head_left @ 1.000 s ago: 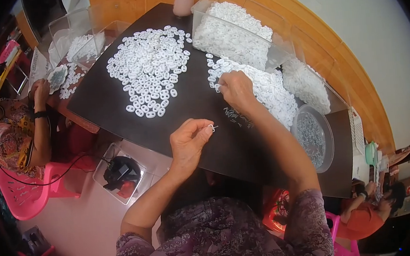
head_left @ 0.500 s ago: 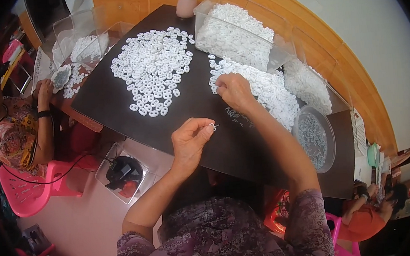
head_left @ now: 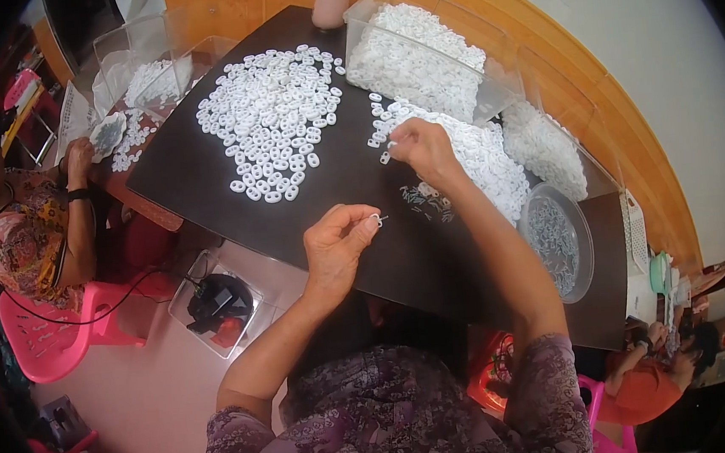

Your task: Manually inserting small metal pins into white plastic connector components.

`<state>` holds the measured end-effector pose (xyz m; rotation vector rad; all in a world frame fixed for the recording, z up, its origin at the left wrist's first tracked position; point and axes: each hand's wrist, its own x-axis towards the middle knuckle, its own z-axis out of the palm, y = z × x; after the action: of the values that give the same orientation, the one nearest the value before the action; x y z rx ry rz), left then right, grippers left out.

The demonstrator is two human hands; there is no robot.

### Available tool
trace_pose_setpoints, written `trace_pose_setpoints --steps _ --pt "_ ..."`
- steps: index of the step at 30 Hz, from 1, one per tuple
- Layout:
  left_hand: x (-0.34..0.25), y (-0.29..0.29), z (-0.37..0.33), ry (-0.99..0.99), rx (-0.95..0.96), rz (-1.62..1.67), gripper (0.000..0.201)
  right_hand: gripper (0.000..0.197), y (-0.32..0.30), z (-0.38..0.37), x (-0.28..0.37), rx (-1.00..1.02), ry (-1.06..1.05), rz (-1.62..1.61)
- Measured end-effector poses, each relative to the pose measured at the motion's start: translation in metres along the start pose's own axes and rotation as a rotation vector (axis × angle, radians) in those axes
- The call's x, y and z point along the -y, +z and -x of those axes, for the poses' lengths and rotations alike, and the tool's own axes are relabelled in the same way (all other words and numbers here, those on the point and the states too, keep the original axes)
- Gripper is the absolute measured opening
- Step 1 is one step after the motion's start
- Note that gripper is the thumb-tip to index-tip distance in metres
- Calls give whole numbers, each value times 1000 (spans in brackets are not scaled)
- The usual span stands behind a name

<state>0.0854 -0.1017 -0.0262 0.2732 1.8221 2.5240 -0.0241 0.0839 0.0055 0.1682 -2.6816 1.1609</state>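
One dark table (head_left: 433, 263) fills the middle of the frame, its corners toward the top, left and lower right. At the left edge, a person (head_left: 30, 227) in a patterned top sits by a pink chair (head_left: 48, 336); at the lower right, another person (head_left: 644, 392) wears orange.

At the upper right of the table stands a clear box (head_left: 499, 101), loaded with white pieces. Below it, a loose white heap (head_left: 481, 162) spreads over the tabletop. Upper left of centre lies a flatter pile (head_left: 272, 106) of white pieces, oval with two holes each, thinning out toward its lower end. On the floor at lower left, a clear tray (head_left: 255, 315) holds black things and something red.

The left hand (head_left: 333, 250) is near the centre of the frame, over the table's near edge, thumb and forefinger pinching a small white piece. The right hand (head_left: 429, 151) is above and right of it, at the left side of the heap, thumb and fingertips drawn close together; white pieces lie right by them, and whether one is gripped cannot be told.

Right of centre sits a round dish (head_left: 587, 243) of grey pins. A pink bottle (head_left: 331, 1) stands at the top. Under the right wrist, loose pins (head_left: 429, 202) are scattered. The held piece (head_left: 376, 221) has a thin pin (head_left: 385, 218) jutting to the right.
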Motion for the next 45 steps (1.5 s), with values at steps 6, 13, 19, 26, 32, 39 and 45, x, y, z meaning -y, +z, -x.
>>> trace_pose_setpoints --steps 6,13,19,26,32,39,45 --pt "-4 -1 -1 -50 -23 67 16 13 -18 21 15 117 197 -475" --pt "-16 9 0 -126 -37 174 14 23 -25 66 37 209 324 -595" --pt "-16 17 2 -161 -66 248 14 16 -19 85 49 244 269 -644" --pt "-17 17 9 -171 -89 224 14 12 -21 100 53 223 232 -659" --pt "-21 21 17 -113 -101 145 12 15 -18 105 44 197 177 -750" --pt "-21 21 22 -109 -96 76 15 18 -12 107 46 191 162 -676" --pt "-20 20 24 -88 -105 61 15 16 -9 107 47 176 159 -639"
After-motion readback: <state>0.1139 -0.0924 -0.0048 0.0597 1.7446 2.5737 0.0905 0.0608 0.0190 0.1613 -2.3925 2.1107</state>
